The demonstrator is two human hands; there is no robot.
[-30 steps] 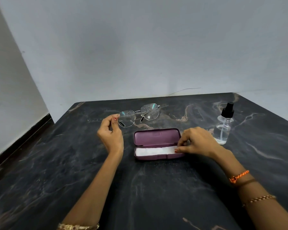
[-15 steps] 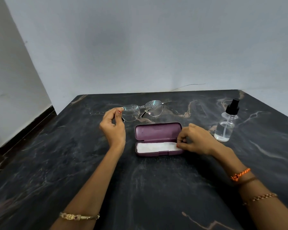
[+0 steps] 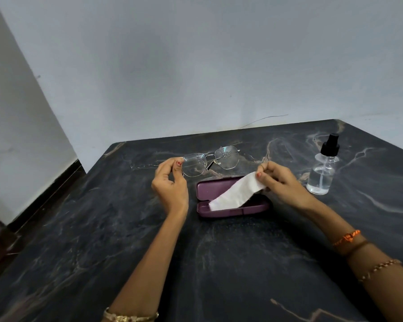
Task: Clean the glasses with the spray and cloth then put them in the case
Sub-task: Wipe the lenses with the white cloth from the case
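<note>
Left hand: my left hand (image 3: pixel 170 184), left of frame centre, is closed in a thumb-and-finger pinch on the outer edge of the glasses (image 3: pixel 211 160), at the hinge end of one lens; the rest of the hand is curled loosely.
Right hand: my right hand (image 3: pixel 280 182), right of centre, pinches one end of the cloth (image 3: pixel 234 192) between thumb and fingers, raised above the case.
Glasses: held up off the table just above centre frame, lenses facing me, speckled with droplets. I judge them light, thin-framed and easy to bend, the wet lenses slippery; best held by the rim or hinge, never the glass.
Cloth: white, soft and limp; it drapes from my fingers down into the case, its lower end lying inside. It needs bunching to give a firm wiping pad.
Case: the purple case (image 3: pixel 221 211) lies open on the table just below the glasses; it looks rigid, and I see only the cloth's end in it.
Bottle: the spray bottle (image 3: pixel 322 173) stands upright at the right, clear, partly filled with clear liquid, black nozzle on.
Table: dark marbled table (image 3: pixel 219 263).
</note>
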